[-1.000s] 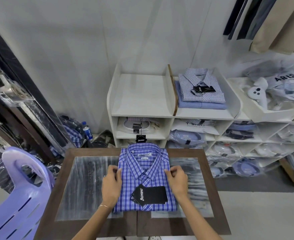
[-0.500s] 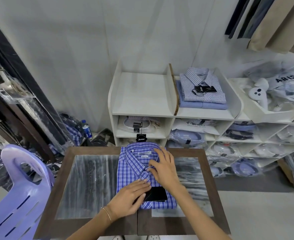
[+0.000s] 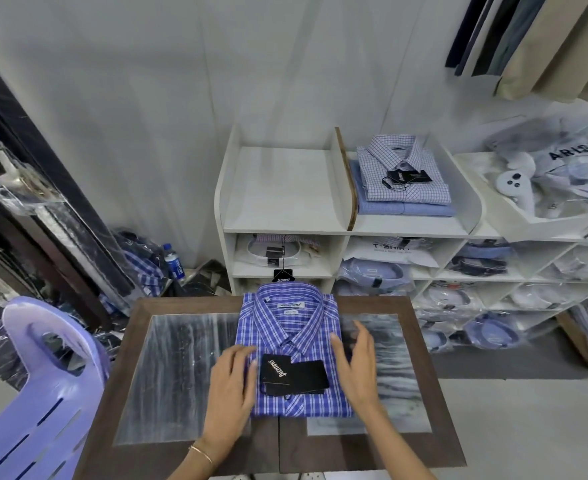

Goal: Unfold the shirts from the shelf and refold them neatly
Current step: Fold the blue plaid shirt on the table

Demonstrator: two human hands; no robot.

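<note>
Shirt (image 3: 287,344) in blue check lies folded and squared on the table (image 3: 195,372), collar away from the person, so this 1 looks all but finished. Left hand (image 3: 232,384) rests flat on its left edge, fingers straight, gripping nothing. Right hand (image 3: 356,367) stands open at the right edge, fingers spread; whether it touches the cloth I cannot tell. Between them sit the black tags (image 3: 294,374). Beyond the fingertips, 2 folded shirts (image 3: 403,178) wait on the shelf (image 3: 285,188).

You're going bare-armed here, no sleeves showing at all, and you're wearing just a thin gold bangle (image 3: 200,454) on your left wrist, lower middle of the frame.
</note>
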